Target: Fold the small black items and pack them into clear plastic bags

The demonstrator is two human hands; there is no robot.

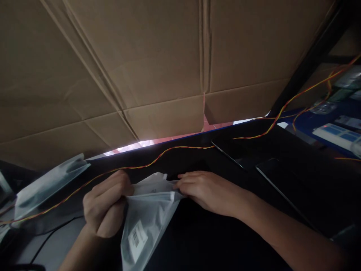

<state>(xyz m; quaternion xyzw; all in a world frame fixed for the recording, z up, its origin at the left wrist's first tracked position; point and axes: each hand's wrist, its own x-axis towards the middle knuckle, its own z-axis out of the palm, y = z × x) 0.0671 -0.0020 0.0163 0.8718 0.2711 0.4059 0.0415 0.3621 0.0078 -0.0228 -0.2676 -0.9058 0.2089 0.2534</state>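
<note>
Both hands pinch bag [146,214] mouth, low centre over dark bench: left hand [105,205] fisted on edge, right hand [205,190] fingertips only. Risks: right slips; film tears; wire [180,147] nearby cld snag.

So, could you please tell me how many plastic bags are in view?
2. One plastic bag with a barcode label is held between the left hand and right hand; another bag lies at the far left. Dim light may hide more.

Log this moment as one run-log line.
left hand: pinching plastic bag top edge | right hand: pinching same edge | bag: barcode label facing up | twisted wire: beyond hands
</note>
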